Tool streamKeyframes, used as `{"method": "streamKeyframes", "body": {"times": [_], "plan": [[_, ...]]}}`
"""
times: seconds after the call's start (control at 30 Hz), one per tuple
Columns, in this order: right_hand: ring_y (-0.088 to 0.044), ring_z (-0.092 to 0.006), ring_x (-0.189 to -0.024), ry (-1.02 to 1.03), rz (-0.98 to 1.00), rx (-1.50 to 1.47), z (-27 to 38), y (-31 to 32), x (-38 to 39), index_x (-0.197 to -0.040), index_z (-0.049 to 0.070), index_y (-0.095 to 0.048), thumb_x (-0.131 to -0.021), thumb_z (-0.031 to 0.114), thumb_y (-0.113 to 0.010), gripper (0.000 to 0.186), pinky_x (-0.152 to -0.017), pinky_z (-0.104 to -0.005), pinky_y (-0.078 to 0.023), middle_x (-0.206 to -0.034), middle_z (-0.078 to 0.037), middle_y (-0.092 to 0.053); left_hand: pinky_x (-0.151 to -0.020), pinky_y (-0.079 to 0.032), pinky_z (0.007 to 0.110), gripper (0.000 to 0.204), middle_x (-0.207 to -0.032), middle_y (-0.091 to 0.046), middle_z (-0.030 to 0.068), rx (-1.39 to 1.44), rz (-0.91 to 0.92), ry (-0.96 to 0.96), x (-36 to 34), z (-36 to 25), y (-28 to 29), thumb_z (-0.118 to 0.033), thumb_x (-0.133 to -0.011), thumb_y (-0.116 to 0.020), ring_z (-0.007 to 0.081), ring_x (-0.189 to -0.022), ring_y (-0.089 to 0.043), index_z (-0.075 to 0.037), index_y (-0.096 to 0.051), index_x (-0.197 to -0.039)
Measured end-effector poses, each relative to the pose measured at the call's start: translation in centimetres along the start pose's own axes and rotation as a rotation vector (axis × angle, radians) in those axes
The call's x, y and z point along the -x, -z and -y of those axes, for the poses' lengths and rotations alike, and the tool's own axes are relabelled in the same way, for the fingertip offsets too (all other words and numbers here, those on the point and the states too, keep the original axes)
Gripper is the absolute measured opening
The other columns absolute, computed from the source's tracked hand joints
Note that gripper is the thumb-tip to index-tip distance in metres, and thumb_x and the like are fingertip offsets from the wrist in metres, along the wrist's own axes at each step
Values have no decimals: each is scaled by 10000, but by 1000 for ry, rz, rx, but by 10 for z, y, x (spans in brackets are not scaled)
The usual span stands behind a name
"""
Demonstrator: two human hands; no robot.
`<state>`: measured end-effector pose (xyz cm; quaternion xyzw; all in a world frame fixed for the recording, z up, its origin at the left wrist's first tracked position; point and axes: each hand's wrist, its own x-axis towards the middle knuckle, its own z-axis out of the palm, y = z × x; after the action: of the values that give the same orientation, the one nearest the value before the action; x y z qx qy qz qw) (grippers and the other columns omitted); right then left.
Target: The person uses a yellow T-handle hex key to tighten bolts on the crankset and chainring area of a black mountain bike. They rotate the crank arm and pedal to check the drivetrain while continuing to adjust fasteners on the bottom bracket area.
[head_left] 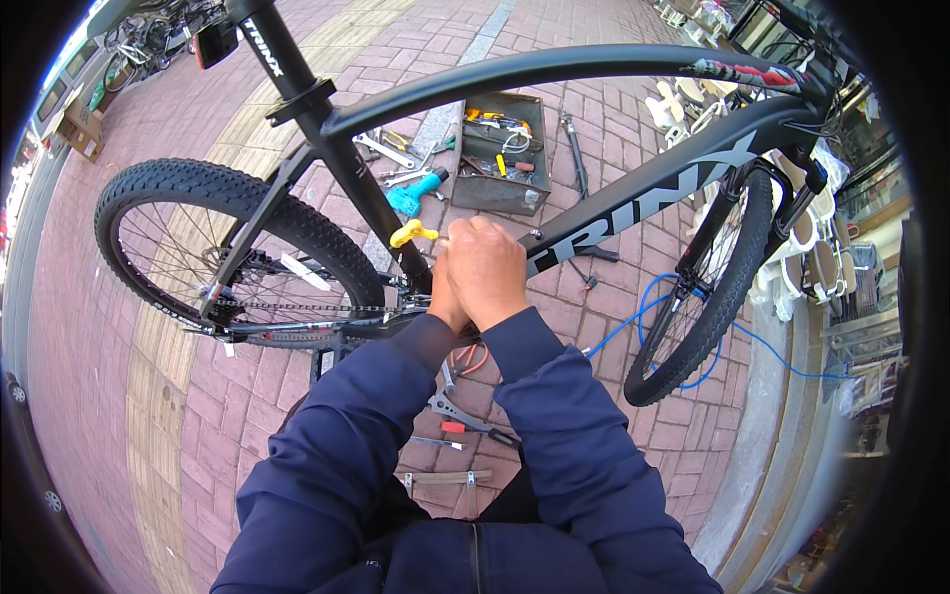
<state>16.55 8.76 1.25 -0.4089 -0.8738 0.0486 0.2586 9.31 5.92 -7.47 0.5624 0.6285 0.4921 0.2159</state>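
Pink brick paving (228, 421) underlies a bicycle (638, 203), left hand (448, 299) and right hand (489, 262) closed together on a yellow-handled tool (412, 234).

From my station I'm viewing a grey metal toolbox (498, 196), which is standing on brick paving (233, 426) with loose hand tools (502, 165) lying inside. Just left of the toolbox, metal wrenches (388, 150) are lying scattered, and a teal power tool (406, 201) is resting near its lower-left corner. Just right of the toolbox, a long dark tool (575, 153) is lying. Well to its lower right, I'm seeing a blue hose (616, 334) curling. Far left of the toolbox, a cardboard box (81, 127) is sitting.
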Motion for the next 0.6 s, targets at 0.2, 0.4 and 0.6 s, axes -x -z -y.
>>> {"method": "streamKeyframes", "body": {"times": [0.2, 0.4, 0.6], "plan": [[-681, -379, -850, 6, 35, -58, -13, 17, -5, -925, 56, -667, -905, 159, -686, 107, -732, -488, -537, -880, -143, -664, -741, -552, 462, 189, -857, -729, 218, 298, -85, 166, 1, -14, -6, -225, -873, -698, 417, -854, -713, -36, -715, -884], [-678, -395, -837, -6, 10, -96, -17, 13, -7, -941, 72, -669, -913, 164, -693, 99, -732, -499, -531, -898, -138, -658, -756, -554, 462, 217, -891, -731, 225, 168, -88, 89, -2, -22, -1, -242, -883, -695, 416, -883, -713, -39, -713, -955], [-687, -359, -833, -60, -42, -53, -10, -5, -10, -892, 72, -697, -842, 173, -773, 137, -742, -462, -541, -879, -126, -693, -757, -552, 484, 226, -886, -724, 239, 143, 6, 101, -2, -3, -5, -245, -889, -684, 433, -902, -707, -34, -715, -961]]}}
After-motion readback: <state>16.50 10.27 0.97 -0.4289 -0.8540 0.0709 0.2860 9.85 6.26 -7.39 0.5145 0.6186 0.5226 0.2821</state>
